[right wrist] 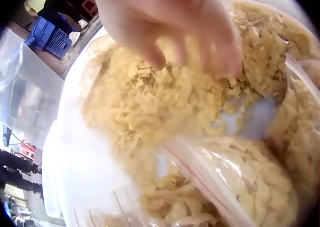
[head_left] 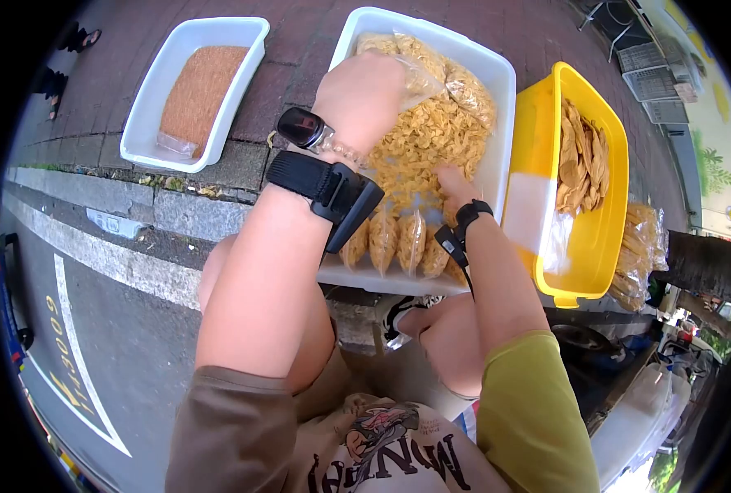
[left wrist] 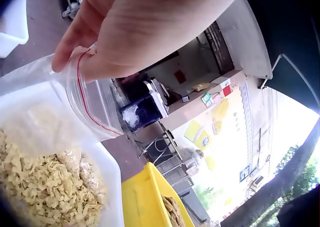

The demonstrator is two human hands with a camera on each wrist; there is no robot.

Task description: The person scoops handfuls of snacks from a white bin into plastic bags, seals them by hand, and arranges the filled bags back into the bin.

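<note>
1. our left hand (left wrist: 135, 27) pinches a clear bag (left wrist: 97, 104) near its red zip line, thumb and fingers clamped on the plastic; the bag's mouth gapes.
2. we hold that bag over the far part of the big white tub (head_left: 507, 115), above the loose yellow flakes (head_left: 431, 135).
3. our right hand (head_left: 456, 184) reaches down among those flakes inside the same tub. its thumb stands apart from the other fingers, and the fingers bend a little, tips at the flakes; we cannot tell whether any flakes are caught between them.
4. a row of filled bags (head_left: 382, 240) leans along the near side of the tub, and more full bags (head_left: 469, 92) lie at its far end.
5. to the right we have a yellow tub (head_left: 618, 193) with brown dried sheets (head_left: 581, 156) in it, and packed bags (head_left: 635, 255) just beyond.
6. well apart on the left, a smaller white tub (head_left: 147, 103) holds brown crumbs (head_left: 205, 82) and a clear packet (head_left: 176, 145) near its corner.
</note>
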